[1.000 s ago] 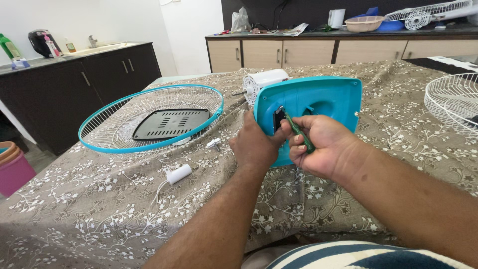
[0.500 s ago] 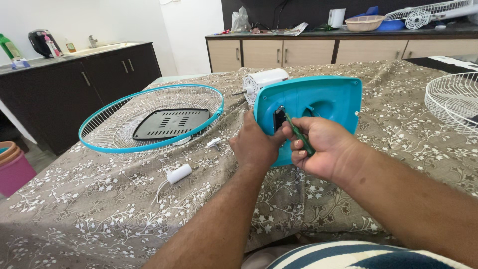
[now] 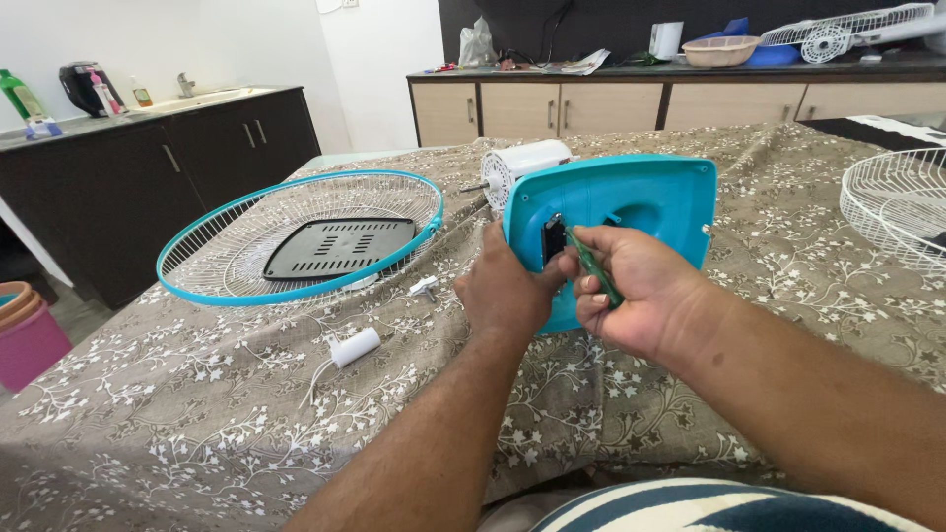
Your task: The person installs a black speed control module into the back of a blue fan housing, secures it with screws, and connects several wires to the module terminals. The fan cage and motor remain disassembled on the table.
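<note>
The fan base [image 3: 641,212] is a turquoise plastic shell with rounded corners, standing on edge on the cloth-covered surface [image 3: 197,414], underside toward the person. A dark rectangular opening sits at its left. The left hand [image 3: 507,291] clasps the base's left edge. The right hand [image 3: 631,286] grasps a green screwdriver [image 3: 591,266], tip at that opening. A turquoise fan guard [image 3: 296,236] lies left of both grips.

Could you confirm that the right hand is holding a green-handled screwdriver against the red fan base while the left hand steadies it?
Not quite: the fan base is turquoise, not red, as the head view shows. The right hand does hold a green-handled screwdriver against it while the left hand steadies it.
</note>
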